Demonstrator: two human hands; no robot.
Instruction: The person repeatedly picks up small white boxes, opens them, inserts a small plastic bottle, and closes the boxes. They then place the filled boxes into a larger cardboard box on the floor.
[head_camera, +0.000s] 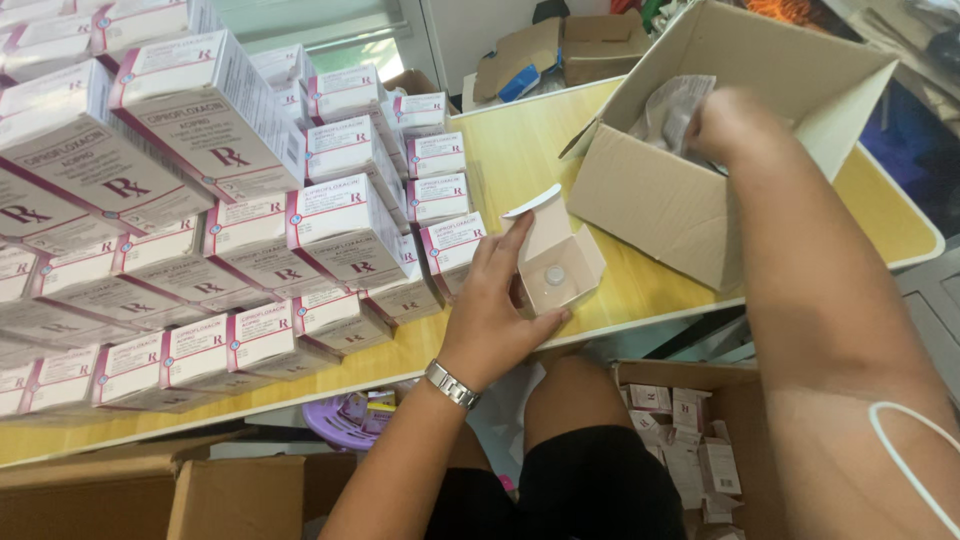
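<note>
Fingers of left hand (497, 300) grasp small open carton (556, 262); right hand (728, 125) clutches grey packet (672, 108) inside brown box (690, 195).

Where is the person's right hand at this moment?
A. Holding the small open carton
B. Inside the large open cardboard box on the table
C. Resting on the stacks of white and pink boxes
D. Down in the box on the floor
B: the right hand reaches into the large cardboard box at crumpled packaging there, while the left hand holds the small open carton on the table.
</note>
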